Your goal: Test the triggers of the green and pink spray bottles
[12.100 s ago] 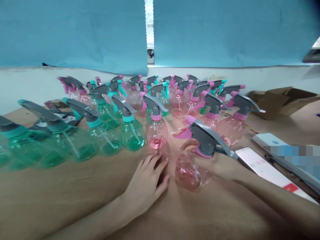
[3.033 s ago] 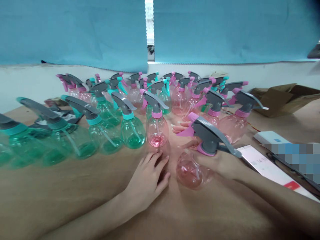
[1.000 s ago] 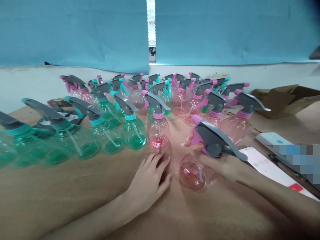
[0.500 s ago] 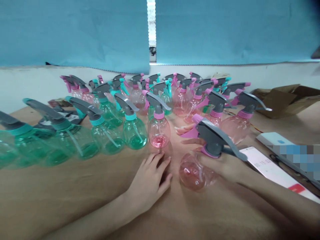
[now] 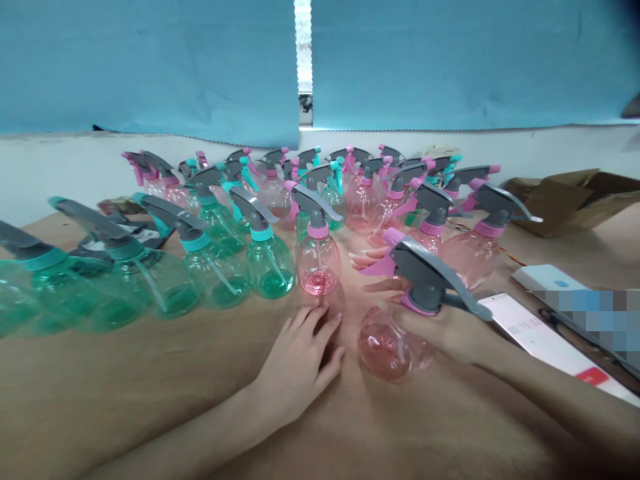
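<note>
My left hand (image 5: 295, 363) rests on the table with its fingers loosely spread and nothing in it. Its fingertips lie just in front of a pink spray bottle (image 5: 319, 267) with a grey head. Nearer to me on the right stands another pink spray bottle (image 5: 385, 347), its grey-and-pink trigger head leaning over my right hand (image 5: 445, 330). The right hand reaches behind this bottle with fingers stretched out to the left, partly hidden by the head and clear body. I cannot tell whether it touches the bottle. A little pinkish liquid seems to lie inside.
Green spray bottles (image 5: 270, 267) form a row on the left. Several more pink and green ones crowd toward the wall. A phone (image 5: 530, 333) and a white box (image 5: 550, 277) lie at the right, with an open cardboard box (image 5: 565, 200) behind. Blue curtains (image 5: 150, 67) hang at the back.
</note>
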Available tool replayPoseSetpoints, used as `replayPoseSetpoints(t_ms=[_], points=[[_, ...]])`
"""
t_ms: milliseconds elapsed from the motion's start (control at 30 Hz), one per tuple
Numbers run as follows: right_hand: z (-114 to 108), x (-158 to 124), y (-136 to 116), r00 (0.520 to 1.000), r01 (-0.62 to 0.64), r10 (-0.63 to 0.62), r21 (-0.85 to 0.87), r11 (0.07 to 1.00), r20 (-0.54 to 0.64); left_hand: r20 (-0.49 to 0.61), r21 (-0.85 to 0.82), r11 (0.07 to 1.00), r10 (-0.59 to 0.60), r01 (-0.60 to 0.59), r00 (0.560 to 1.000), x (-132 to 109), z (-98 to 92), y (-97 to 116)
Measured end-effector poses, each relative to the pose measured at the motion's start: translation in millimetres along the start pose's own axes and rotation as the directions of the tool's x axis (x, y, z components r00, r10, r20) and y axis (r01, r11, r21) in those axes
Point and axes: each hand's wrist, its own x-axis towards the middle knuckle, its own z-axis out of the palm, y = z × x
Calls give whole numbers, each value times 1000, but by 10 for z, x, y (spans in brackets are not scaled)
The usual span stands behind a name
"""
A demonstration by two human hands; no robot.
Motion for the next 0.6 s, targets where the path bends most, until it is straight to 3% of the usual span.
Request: replayPoseSetpoints(t_ms=[167, 500, 600], points=[[3, 11, -50, 999, -33, 32, 9, 999, 29, -2, -11, 1000, 3, -3, 1000, -3, -9, 7], [46, 32, -36, 1000, 16, -16, -2, 1000, 14, 0, 0, 1000, -1, 1, 1000, -13, 3, 3], [86, 44, -13, 998, 10, -9, 11, 1000, -62, 15, -4, 1000, -7, 7, 1000, -9, 0, 4]])
